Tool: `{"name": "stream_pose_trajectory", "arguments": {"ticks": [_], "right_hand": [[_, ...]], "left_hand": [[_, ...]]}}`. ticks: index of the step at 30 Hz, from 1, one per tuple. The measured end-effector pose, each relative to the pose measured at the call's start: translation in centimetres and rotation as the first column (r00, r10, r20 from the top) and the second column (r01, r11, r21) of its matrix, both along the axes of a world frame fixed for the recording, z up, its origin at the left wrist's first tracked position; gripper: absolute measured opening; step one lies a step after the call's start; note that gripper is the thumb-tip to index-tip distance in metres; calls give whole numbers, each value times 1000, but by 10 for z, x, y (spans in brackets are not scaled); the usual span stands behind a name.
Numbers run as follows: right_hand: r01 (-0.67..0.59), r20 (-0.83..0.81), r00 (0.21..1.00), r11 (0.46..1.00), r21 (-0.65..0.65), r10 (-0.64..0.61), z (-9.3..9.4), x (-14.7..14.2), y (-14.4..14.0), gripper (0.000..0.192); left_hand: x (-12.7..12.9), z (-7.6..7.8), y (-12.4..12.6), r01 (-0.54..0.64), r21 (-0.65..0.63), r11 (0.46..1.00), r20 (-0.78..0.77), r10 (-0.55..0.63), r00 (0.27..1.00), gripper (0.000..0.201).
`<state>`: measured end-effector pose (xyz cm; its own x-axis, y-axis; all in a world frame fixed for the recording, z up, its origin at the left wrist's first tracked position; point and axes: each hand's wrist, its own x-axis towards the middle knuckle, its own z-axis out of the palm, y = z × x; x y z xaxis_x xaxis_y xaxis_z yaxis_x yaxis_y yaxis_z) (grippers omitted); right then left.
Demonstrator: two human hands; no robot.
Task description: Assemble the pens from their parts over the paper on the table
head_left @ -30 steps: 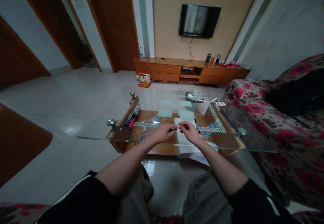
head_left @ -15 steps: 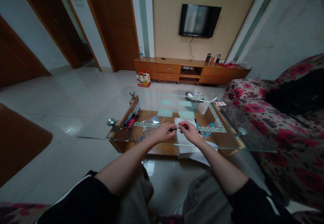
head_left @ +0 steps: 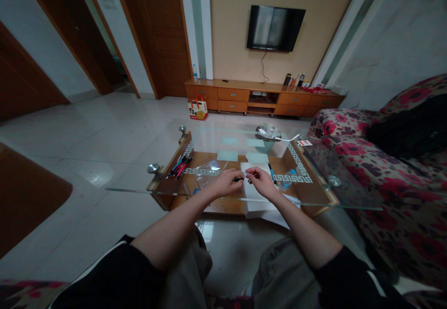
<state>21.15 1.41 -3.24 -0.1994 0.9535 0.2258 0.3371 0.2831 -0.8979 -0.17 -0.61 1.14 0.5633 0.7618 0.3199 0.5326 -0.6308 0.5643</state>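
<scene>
My left hand (head_left: 223,182) grips a short dark pen (head_left: 239,178) just above the glass coffee table (head_left: 146,190). My right hand (head_left: 260,181) pinches the pen's right end, fingertips almost touching the left hand. Under both hands lies a white sheet of paper (head_left: 253,192), with a blue pen (head_left: 271,171) on it further back. Left of my hands sits a clear plastic bag (head_left: 206,171), and beyond it a bundle of red, blue and black pens (head_left: 179,167).
A small mesh basket with papers (head_left: 266,137) stands at the table's far side, a small card (head_left: 305,143) to its right. A floral sofa (head_left: 391,183) runs along the right. A wooden TV cabinet (head_left: 261,97) and paper bag (head_left: 197,108) stand by the far wall.
Both hands stay together on the pen; only the right fingers have shifted slightly. Nothing else has moved.
</scene>
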Motion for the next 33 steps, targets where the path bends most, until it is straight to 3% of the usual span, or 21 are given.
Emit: {"name": "stream_pose_trajectory", "arguments": {"ticks": [18, 24, 29, 33], "right_hand": [[13, 35, 999, 1000, 7, -13, 3, 0, 0, 22], [96, 240, 963, 990, 100, -118, 0, 13, 3, 16], [-57, 455, 890, 984, 169, -27, -10, 17, 2, 17], [-118, 518, 855, 980, 157, 20, -13, 14, 0, 18]], "left_hand": [[0, 1, 0, -11, 19, 1000, -40, 11, 999, 21], [-1, -3, 1, -43, 19, 999, -42, 44, 998, 19], [-2, -7, 3, -30, 9, 999, -60, 31, 998, 21], [-3, -9, 3, -22, -4, 1000, -52, 22, 998, 26]]}}
